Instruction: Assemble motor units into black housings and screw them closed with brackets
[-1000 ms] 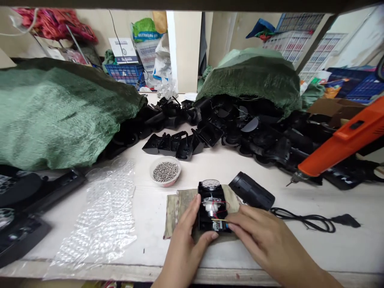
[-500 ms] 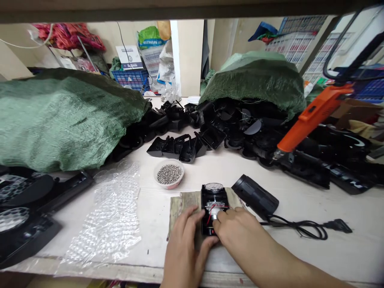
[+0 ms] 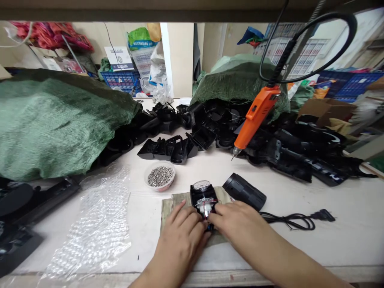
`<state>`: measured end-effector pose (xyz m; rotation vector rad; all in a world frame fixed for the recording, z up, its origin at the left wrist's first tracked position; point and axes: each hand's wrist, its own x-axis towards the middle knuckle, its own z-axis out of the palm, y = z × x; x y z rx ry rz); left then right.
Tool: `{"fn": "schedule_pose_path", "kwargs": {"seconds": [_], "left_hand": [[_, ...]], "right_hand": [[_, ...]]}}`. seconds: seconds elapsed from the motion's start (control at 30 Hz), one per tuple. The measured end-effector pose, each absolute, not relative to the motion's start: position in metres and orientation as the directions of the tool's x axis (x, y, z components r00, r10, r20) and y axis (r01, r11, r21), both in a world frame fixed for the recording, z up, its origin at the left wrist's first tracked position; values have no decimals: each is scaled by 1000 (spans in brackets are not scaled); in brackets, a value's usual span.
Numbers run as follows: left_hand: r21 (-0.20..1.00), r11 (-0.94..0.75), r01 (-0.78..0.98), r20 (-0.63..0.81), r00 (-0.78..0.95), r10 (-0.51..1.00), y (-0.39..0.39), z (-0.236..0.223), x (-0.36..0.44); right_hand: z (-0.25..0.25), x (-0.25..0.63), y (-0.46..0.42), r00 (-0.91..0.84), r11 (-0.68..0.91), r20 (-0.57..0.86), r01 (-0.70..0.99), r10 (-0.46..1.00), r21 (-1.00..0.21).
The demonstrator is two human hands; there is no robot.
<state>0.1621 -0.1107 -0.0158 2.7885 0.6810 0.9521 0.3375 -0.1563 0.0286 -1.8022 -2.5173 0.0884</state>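
Observation:
A black plastic housing (image 3: 193,196) lies face up on a folded tan cloth (image 3: 168,208). It has a round clear lens at its far end, a white part with a silvery piece in the middle, and thin red wires. My left hand (image 3: 181,236) is curled round its left and near side, fingertips over the near end. My right hand (image 3: 240,226) has its fingers pressed together at the inside, by the red wires; what they pinch is hidden. Beside my right hand lies a ribbed black shell (image 3: 244,192), with a black cord and plug (image 3: 322,215) near it.
A tub of small screws (image 3: 160,177) stands beyond the cloth. An orange electric screwdriver (image 3: 255,118) hangs bit down at the right. Bubble wrap (image 3: 93,224) covers the left. Black plastic parts (image 3: 168,149) and green woven sacks (image 3: 60,124) line the back.
My left hand has moved up over the housing's near end. My right fingers have gone from the small circuit board at the near end to the inside. The screwdriver appears further left.

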Motion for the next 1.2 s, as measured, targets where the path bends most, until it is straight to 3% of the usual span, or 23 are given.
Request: {"fn": "schedule_pose_path", "kwargs": {"seconds": [0.17,0.23,0.3,0.4,0.5,0.6,0.73,0.93,1.07,1.2], "left_hand": [[470,-812,345,512,643,569,-117,-21,160],[523,-787,328,520,609,599,-120,-23,166],[547,-770,329,526,580,622,-123,-24,173],[560,-749,353,519,555,650,-125,-26,181],[555,-747,366,491,581,649,-125,-28,183],[551,-745,376,478,590,651,-126,-29,182],[571,-731,374,471,579,665,-126,-32,181],[606,-714,351,455,583,673,-127,-33,179],[607,-707,363,456,570,684,-127,-31,181],[606,-705,369,461,558,689,-128,-33,182]], "right_hand": [[29,388,-189,-147,180,112,893,983,-412],[25,395,-196,-75,137,149,873,986,-469],[22,390,-194,-29,137,268,908,963,-395],[19,371,-180,-109,179,402,974,909,-140],[16,352,-160,-224,232,409,972,885,29],[14,347,-151,-285,280,323,958,902,65],[17,367,-162,-300,315,189,947,935,-58],[15,393,-190,-189,267,304,934,934,-239],[5,372,-189,23,79,188,854,982,-514],[-8,352,-184,236,-131,60,712,970,-690]]}}
